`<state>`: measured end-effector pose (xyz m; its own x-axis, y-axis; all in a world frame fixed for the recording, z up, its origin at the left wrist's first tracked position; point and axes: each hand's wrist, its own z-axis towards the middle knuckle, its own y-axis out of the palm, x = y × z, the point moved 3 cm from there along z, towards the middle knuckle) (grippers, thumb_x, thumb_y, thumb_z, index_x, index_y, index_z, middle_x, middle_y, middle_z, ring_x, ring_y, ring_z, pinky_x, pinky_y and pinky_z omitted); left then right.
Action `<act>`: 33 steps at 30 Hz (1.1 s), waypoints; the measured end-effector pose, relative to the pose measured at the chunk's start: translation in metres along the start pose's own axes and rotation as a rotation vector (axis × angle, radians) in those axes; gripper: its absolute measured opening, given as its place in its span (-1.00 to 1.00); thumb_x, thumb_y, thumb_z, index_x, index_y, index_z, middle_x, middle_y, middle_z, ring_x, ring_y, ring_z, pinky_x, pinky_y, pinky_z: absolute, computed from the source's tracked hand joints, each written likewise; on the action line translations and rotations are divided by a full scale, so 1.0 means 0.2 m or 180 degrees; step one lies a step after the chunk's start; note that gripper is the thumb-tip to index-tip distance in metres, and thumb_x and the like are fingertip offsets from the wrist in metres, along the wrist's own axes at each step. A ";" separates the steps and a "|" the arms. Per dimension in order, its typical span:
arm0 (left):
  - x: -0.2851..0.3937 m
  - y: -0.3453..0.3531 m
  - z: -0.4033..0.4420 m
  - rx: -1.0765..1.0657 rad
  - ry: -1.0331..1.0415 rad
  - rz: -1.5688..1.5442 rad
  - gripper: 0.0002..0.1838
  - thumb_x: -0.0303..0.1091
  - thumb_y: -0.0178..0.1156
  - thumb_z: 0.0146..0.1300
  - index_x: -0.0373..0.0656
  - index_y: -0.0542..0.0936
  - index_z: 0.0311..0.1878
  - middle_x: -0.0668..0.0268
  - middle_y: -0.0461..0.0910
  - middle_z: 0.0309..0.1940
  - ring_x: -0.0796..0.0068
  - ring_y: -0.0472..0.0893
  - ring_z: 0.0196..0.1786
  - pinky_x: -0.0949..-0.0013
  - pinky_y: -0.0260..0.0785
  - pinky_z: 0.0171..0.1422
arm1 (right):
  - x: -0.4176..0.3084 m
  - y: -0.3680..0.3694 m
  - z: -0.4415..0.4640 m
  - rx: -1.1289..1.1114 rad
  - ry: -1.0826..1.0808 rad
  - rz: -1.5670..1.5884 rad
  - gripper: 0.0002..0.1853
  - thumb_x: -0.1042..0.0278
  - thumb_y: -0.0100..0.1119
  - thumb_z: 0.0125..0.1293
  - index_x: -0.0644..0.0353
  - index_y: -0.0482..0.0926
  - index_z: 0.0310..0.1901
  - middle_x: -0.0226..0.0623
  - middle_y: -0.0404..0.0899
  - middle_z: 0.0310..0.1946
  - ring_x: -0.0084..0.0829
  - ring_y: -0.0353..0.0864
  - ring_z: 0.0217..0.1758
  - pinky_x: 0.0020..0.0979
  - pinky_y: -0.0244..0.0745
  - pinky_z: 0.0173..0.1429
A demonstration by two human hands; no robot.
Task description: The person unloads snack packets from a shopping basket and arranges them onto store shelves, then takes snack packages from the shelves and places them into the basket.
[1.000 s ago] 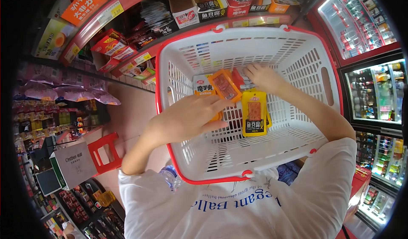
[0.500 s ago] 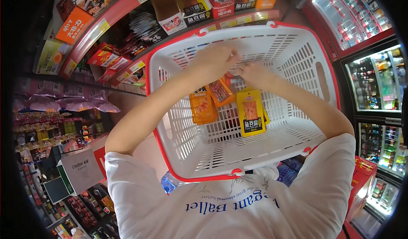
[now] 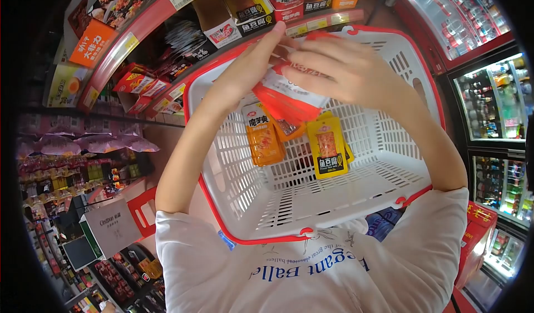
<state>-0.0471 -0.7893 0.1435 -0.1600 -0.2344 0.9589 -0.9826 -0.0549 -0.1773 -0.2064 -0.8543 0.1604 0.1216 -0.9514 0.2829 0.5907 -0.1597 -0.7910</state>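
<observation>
A red and white snack packet (image 3: 297,93), its print blurred by motion, is held between both hands above the far side of the white basket (image 3: 384,174). My left hand (image 3: 250,68) is closed around its left edge, the fingers partly hidden behind it. From the right, my right hand (image 3: 345,71) grips the packet's top with its fingers laid across the front. Below, inside the basket, lie an orange snack packet (image 3: 264,140), another partly covered orange packet (image 3: 292,132) and a yellow and black fish tofu packet (image 3: 329,151) with more yellow showing behind it.
Beyond the basket runs a shelf (image 3: 233,48) with open boxes (image 3: 250,10) of packaged snacks and price tags. Lit drink coolers (image 3: 492,101) stand on the right. Purple bags (image 3: 92,143) and a white carton (image 3: 111,227) are to the left.
Both hands have come up from inside the basket, nearer to me, bringing the red and white packet into plain sight. The right hand now reaches across it. The basket has shifted slightly.
</observation>
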 end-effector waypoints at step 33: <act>0.05 -0.31 0.00 0.1268 0.2016 0.1293 -0.41 -0.32 0.42 0.06 -0.29 0.44 0.15 0.06 0.67 -0.16 0.27 0.69 -0.12 0.33 0.48 -0.01 | 0.21 0.28 0.22 0.0772 0.3183 0.4372 -0.34 0.23 0.32 0.24 0.23 0.21 0.27 -0.18 0.57 0.04 -0.42 0.60 0.07 -0.35 0.58 0.05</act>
<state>0.0129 -0.7886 0.1651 -0.6321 0.2709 0.7260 -0.7500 -0.4493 -0.4854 -0.1330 -0.8922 0.1530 0.1519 -0.1430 -0.9780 0.5966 0.8022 -0.0247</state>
